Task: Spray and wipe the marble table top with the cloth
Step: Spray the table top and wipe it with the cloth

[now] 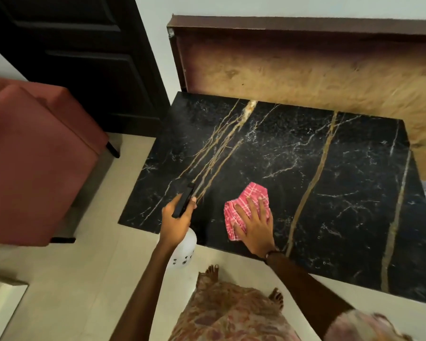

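Observation:
A black marble table top [305,173] with gold and white veins fills the middle of the view. A pink checked cloth [251,195], folded, lies on its near part. My right hand [255,223] presses flat on the cloth with fingers spread. My left hand [176,222] grips a spray bottle [183,249] with a white body and a black head, held over the table's near left edge, nozzle pointing across the marble.
A red upholstered chair [35,156] with dark legs stands to the left on the pale tiled floor [84,279]. A wooden board [305,67] leans on the wall behind the table. A dark door [84,57] is at the back left. My feet show below.

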{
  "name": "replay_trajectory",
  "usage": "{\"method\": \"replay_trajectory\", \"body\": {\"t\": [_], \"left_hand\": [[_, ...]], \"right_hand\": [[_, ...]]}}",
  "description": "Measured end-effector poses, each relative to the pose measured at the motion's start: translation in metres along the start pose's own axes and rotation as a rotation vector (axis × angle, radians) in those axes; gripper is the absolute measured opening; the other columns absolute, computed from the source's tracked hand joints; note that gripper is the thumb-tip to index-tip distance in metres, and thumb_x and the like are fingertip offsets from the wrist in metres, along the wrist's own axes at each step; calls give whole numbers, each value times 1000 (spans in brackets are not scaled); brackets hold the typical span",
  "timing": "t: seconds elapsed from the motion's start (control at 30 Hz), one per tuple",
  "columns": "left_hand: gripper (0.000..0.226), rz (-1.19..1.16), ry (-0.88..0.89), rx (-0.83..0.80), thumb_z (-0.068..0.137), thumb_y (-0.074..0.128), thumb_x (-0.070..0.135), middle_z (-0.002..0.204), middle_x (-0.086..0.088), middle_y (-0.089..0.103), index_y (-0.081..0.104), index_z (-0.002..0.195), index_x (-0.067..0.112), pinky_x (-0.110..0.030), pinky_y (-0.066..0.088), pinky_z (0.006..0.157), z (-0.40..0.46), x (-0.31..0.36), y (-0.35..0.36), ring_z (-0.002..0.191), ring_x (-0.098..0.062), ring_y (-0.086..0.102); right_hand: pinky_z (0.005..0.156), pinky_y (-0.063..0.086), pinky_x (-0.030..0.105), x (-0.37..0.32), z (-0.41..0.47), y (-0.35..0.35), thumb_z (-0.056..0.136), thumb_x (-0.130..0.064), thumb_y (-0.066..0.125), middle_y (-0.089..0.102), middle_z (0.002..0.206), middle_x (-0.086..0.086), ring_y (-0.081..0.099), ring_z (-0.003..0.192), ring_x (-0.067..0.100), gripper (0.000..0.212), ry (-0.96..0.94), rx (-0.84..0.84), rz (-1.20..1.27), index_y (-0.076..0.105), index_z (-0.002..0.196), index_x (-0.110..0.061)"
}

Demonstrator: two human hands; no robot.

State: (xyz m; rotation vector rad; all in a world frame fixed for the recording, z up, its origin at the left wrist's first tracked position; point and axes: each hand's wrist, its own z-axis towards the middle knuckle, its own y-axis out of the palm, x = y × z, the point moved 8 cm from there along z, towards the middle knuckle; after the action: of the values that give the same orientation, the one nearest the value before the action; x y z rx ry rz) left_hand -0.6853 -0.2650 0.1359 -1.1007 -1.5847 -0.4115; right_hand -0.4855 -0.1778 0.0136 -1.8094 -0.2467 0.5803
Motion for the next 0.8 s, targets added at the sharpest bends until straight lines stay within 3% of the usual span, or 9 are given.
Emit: {"method": "replay_trajectory", "body": {"t": [0.1,0.17,0.23,0.3,0.43,0.5,0.63,0.7,0.8], "left_hand": [[25,48,68,-24,89,59,38,82,-12,57,64,106,20,-59,48,90,22,6,-16,100,-50,56],[28,110,82,-35,87,58,47,88,-13,60,63,105,26,-59,49,91,34,6,-27,96,-40,61],[23,121,83,-47,91,56,39,78,-5,59,61,103,21,-54,50,88,41,10,-33,79,-26,63],[22,108,75,-45,92,55,35,74,-3,58,61,104,17,-55,50,87,48,12,-39,76,-29,63],[22,66,116,-56,93,55,27,78,-10,62,62,105,11,-57,48,87,55,16,-44,78,-40,61],[19,45,129,-53,92,55,26,83,-3,65,62,104,13,-55,50,87,59,17,-47,86,-44,60],[10,15,164,-24,92,55,29,78,6,60,56,100,24,-47,52,87,65,20,-48,75,-15,59],[9,-10,167,-2,92,56,30,89,5,63,53,100,31,-37,50,90,65,19,-48,86,-14,61],[10,-51,161,23,91,56,31,97,-11,65,55,100,31,-33,50,91,65,10,-48,95,-25,63]], "right_hand": [[99,36,66,-51,41,4,85,-58,36,45,145,11,39,133,41,61,-102,-41,-6,41,140,-32],[98,36,69,-92,54,10,85,-58,38,47,143,11,40,132,42,61,-193,-68,-11,44,139,-31],[100,32,70,-130,52,22,84,-56,49,47,143,11,40,132,41,61,-349,-125,-55,45,138,-31],[106,24,69,-148,40,30,82,-53,58,46,145,10,38,135,38,60,-499,-164,-103,48,136,-29],[114,1,59,-122,20,25,92,-54,43,32,154,2,16,144,29,54,-600,-154,-113,38,142,-35],[114,5,60,-104,15,18,92,-55,42,32,154,0,18,144,29,52,-599,-132,-163,37,142,-39],[100,38,63,-89,15,20,70,-54,76,48,143,6,40,133,41,72,-371,-249,-207,45,133,-37],[102,35,65,-101,15,22,66,-47,82,42,147,10,34,135,45,80,-307,-261,-198,45,136,-34],[111,14,67,-112,16,21,80,-34,74,23,157,10,12,143,46,73,-268,-208,-192,38,143,-31]]}}
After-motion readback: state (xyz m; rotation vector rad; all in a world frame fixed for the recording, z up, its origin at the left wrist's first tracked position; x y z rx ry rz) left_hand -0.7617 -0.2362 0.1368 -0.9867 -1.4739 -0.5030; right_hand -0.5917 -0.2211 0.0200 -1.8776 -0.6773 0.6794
